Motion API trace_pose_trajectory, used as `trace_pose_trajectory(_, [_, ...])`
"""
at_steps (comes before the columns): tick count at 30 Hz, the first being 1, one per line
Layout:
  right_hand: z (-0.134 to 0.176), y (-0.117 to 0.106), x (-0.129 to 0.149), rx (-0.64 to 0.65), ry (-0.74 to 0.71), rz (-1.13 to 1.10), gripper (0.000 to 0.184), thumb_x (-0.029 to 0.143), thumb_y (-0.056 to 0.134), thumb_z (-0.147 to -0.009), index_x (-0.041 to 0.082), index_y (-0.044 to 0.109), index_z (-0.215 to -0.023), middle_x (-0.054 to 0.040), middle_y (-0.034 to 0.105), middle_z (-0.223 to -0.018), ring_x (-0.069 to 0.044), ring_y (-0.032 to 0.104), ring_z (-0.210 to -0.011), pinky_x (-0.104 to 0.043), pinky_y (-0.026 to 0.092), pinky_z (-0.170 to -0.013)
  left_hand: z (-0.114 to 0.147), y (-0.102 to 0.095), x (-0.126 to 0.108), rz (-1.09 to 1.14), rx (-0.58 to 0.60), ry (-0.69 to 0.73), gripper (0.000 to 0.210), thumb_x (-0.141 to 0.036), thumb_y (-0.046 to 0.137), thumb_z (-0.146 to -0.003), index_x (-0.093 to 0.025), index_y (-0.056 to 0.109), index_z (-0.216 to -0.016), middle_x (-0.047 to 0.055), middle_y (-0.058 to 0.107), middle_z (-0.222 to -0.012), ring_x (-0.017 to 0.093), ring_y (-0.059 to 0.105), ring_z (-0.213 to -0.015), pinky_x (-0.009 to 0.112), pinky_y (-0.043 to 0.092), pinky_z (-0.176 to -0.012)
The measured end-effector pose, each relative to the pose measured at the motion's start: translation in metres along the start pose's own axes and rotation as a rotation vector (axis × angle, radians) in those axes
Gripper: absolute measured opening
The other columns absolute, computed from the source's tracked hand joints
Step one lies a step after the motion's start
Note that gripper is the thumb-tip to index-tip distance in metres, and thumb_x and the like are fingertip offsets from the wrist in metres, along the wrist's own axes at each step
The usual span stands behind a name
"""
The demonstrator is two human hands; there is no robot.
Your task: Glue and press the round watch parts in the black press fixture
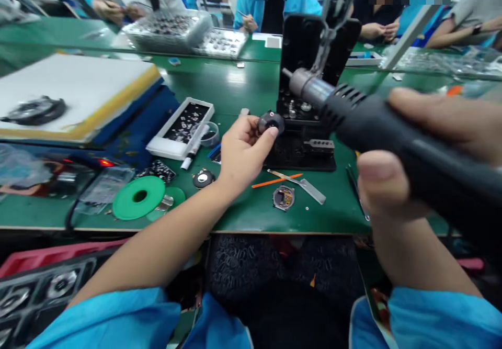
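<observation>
Between the thumb and fingers of my left hand [245, 153] is a round black watch back cover [270, 122], raised above the bench in front of a black press stand [300, 113]. My right hand [392, 155] grips a black hot air gun [376, 124] close to the camera, its metal nozzle pointing left, apart from the cover. Below my left hand an open watch case [284, 198] lies beside an orange stick [262, 183] and a tool with a clear flat handle [312, 191]. Another round black part [203, 179] sits left of my wrist.
A white tray of small parts [181, 128] and a green spool [139, 197] lie to the left, near a blue box with a white pad [98, 103]. Tweezers [357, 192] rest on the right. Co-workers sit across the green bench [231, 86] behind parts trays [168, 30].
</observation>
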State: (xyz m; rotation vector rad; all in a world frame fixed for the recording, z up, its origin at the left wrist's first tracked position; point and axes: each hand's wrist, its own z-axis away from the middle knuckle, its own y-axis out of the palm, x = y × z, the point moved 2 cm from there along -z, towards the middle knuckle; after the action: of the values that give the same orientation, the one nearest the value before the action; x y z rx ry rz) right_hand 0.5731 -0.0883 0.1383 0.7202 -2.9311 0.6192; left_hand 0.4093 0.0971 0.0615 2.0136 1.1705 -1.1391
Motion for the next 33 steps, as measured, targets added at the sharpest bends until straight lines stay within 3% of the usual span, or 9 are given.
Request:
trace_pose_trajectory(3, [-0.001, 0.025, 0.014, -0.196, -0.161, -0.022, 0.056, 0.049, 0.081, -0.102, 0.016, 0.077, -0.147, -0.0071, 0.079, -0.103, -0.019, 0.07, -0.075, -0.039, 0.061, -0.064, -0.001, -0.002, -0.002, 0.031, -0.047, 0.022, 0.054, -0.067, 0.093, -0.089, -0.021, 0.064, -0.092, -0.002, 0.061, -0.08, 0.01, 0.054, -0.062, 0.025, 0.045, -0.056])
trace_pose_trajectory(6, [0.008, 0.032, 0.016, -0.202, -0.087, -0.095, 0.05, 0.045, 0.077, -0.106, 0.021, 0.075, -0.15, -0.0039, 0.072, -0.085, -0.017, 0.059, -0.062, -0.038, 0.051, -0.052, -0.003, -0.005, -0.002, 0.046, -0.084, 0.058, 0.055, -0.068, 0.093, -0.089, -0.022, 0.064, -0.093, -0.002, 0.061, -0.083, 0.009, 0.052, -0.064, 0.024, 0.048, -0.06])
trace_pose_trajectory(8, [0.015, 0.035, 0.013, -0.111, -0.027, -0.124, 0.053, 0.046, 0.08, -0.104, 0.027, 0.073, -0.153, -0.0038, 0.073, -0.088, -0.019, 0.059, -0.063, -0.038, 0.053, -0.051, -0.004, -0.005, -0.002, 0.062, -0.084, 0.046, 0.052, -0.065, 0.092, -0.09, -0.022, 0.063, -0.094, -0.002, 0.06, -0.085, 0.009, 0.051, -0.064, 0.024, 0.049, -0.062])
trace_pose_trajectory(10, [0.019, 0.037, 0.009, -0.108, -0.019, -0.104, 0.054, 0.047, 0.082, -0.102, 0.032, 0.073, -0.153, -0.0051, 0.078, -0.095, -0.022, 0.064, -0.068, -0.04, 0.056, -0.053, -0.004, -0.005, -0.002, 0.088, -0.075, 0.008, 0.048, -0.058, 0.094, -0.091, -0.022, 0.062, -0.093, -0.002, 0.059, -0.085, 0.009, 0.049, -0.065, 0.024, 0.048, -0.062])
trace_pose_trajectory(14, [0.018, 0.042, 0.003, -0.127, -0.156, -0.146, 0.058, 0.039, 0.084, -0.1, 0.024, 0.072, -0.155, -0.0066, 0.08, -0.099, -0.022, 0.066, -0.069, -0.038, 0.055, -0.049, -0.002, -0.002, 0.001, 0.125, -0.064, -0.086, 0.039, -0.045, 0.094, -0.091, -0.022, 0.062, -0.092, -0.002, 0.059, -0.083, 0.01, 0.049, -0.066, 0.023, 0.047, -0.061])
trace_pose_trajectory(18, [0.014, 0.042, -0.001, -0.083, -0.182, -0.122, 0.069, 0.044, 0.093, -0.093, 0.021, 0.072, -0.154, -0.0036, 0.08, -0.1, -0.018, 0.067, -0.069, -0.034, 0.056, -0.051, -0.001, -0.002, 0.003, 0.138, -0.076, -0.124, 0.032, -0.035, 0.093, -0.093, -0.021, 0.063, -0.092, -0.002, 0.061, -0.082, 0.01, 0.049, -0.065, 0.023, 0.046, -0.06])
trace_pose_trajectory(26, [0.02, 0.05, -0.005, -0.147, -0.177, -0.086, 0.06, 0.044, 0.085, -0.097, 0.015, 0.075, -0.149, -0.0048, 0.078, -0.095, -0.016, 0.065, -0.069, -0.032, 0.055, -0.054, -0.001, -0.001, -0.001, 0.168, -0.056, -0.127, 0.036, -0.037, 0.094, -0.093, -0.021, 0.062, -0.09, -0.003, 0.059, -0.076, 0.01, 0.049, -0.062, 0.023, 0.044, -0.058])
trace_pose_trajectory(33, [0.026, 0.05, -0.01, -0.147, -0.146, -0.094, 0.063, 0.042, 0.087, -0.095, 0.017, 0.074, -0.151, -0.0061, 0.08, -0.106, -0.017, 0.067, -0.076, -0.033, 0.057, -0.058, 0.0, -0.001, -0.002, 0.126, -0.075, -0.151, 0.033, -0.032, 0.092, -0.095, -0.021, 0.062, -0.088, -0.003, 0.057, -0.073, 0.01, 0.047, -0.061, 0.024, 0.04, -0.057])
